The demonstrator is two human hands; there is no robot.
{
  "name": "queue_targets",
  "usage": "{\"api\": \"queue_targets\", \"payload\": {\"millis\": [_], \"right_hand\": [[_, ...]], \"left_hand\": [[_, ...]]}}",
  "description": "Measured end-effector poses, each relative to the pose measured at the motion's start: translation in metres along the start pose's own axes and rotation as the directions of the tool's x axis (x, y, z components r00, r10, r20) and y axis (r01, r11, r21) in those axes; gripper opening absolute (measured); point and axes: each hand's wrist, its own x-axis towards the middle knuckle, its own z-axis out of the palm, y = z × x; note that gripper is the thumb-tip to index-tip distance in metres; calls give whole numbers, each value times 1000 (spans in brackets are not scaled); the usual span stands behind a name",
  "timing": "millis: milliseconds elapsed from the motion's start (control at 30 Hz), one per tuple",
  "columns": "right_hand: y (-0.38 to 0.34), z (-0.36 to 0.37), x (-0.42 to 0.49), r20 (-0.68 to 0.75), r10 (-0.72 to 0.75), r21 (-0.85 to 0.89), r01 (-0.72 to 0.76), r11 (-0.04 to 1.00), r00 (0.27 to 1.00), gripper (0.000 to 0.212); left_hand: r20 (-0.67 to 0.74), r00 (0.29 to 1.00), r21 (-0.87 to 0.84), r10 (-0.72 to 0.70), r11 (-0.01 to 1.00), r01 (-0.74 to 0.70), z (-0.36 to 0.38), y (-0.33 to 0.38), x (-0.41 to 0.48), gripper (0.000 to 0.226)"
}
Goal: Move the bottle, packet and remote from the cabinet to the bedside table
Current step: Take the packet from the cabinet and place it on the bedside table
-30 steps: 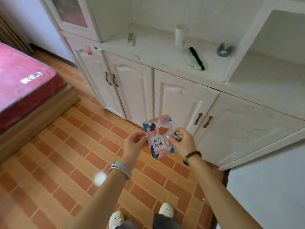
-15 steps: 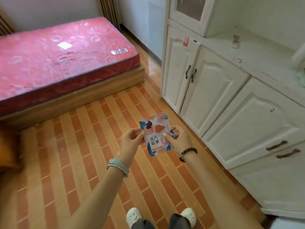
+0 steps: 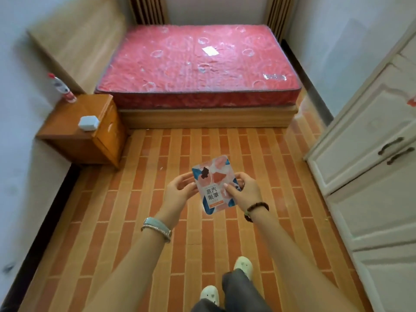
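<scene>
The fingers (image 3: 182, 181) of the left hand (image 3: 176, 194) and right hand (image 3: 245, 192) pinched the packet (image 3: 213, 183) by its two side edges. It was in the air over the floor, well away from the bedside table (image 3: 65, 118). The bottle (image 3: 61, 86) stood at the table's back corner. A small white thing (image 3: 88, 123), maybe the remote, sat by its front edge. The thin packet could slip and fall. Put down carelessly, it could knock the bottle over.
</scene>
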Motion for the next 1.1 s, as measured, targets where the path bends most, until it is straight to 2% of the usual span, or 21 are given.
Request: {"api": "queue_targets", "payload": {"millis": [167,400,667,900,1100], "right_hand": [[-32,50,46,129,-58,-33,63,997,990,14],[-75,100,147,230,-126,-47,140,989,965,14],[-138,144,264,336,-182,9,190,982,924,18],[-185,199,330,443,-217,7,239,971,870,21],[-232,267,382,488,-246,2,281,960,837,23]], "left_hand": [[-168,986,-2,7,1000,-7,-46,0,28,29],[-332,942,39,50,998,-39,-76,24,95,28],[-455,884,168,105,985,-31,-96,68,180,35],[-552,830,125,84,992,-17,-139,91,235,40],[-579,813,112,64,994,2,-209,100,294,40]]}}
